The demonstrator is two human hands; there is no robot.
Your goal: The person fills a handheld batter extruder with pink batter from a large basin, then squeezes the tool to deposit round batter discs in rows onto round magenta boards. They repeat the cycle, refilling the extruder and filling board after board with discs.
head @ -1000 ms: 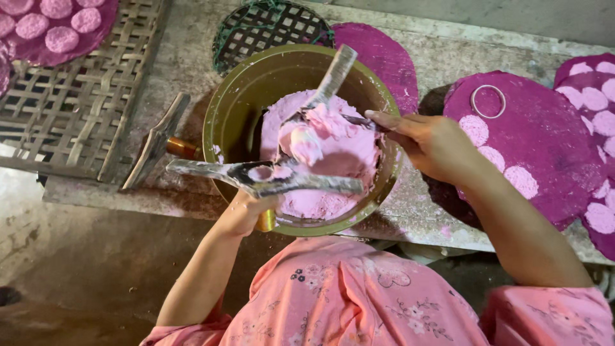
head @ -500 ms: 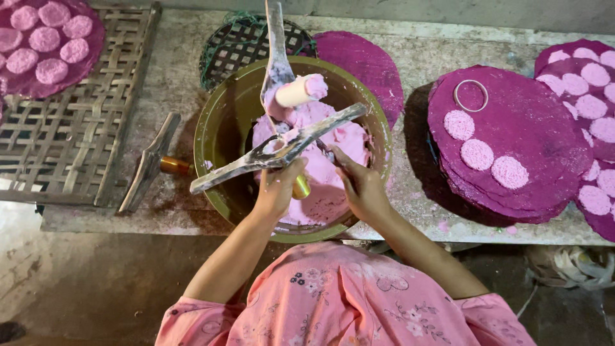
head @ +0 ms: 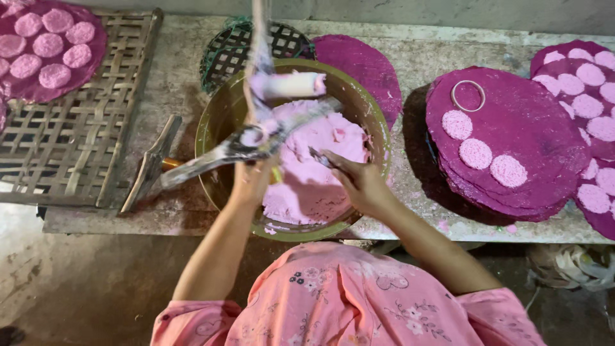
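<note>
1. Nearest the camera is the person's pink flowered top (head: 346,301), with both forearms reaching forward over the near edge of the stone bench (head: 448,45).
2. The left hand (head: 251,179) is closed around the grip of a long metal tool (head: 246,144) smeared with pink paste. The tool lies across the bowl (head: 211,128), and a thin upright part of it is blurred, so its exact form is hard to tell.
3. The right hand (head: 359,182) rests half open, fingers curled on the pink dough (head: 314,160). Whether it pinches anything I cannot tell.
4. The dough fills the right half of the wide brass-coloured bowl, which stands at the near edge of the bench, about the middle. A pale roll of dough (head: 291,84) sits on the tool above the bowl's far rim.
5. To do this well, I judge the tool should be kept steady over the bowl so drips fall inside, and the right hand should gather dough from the heap's edge.
6. Left of the bowl lies a flat metal scraper (head: 150,163), then a woven bamboo rack (head: 77,141).
7. Right of the bowl, a stack of purple round mats (head: 525,128) carries three pink discs (head: 483,144) and a metal ring (head: 469,95).
8. Farther back are another purple mat (head: 362,61), a dark wire basket (head: 224,54), and more discs at the far left and right corners.
9. The bench is pale, rough and dusted with paste. Below it, the floor (head: 83,282) is bare concrete.
</note>
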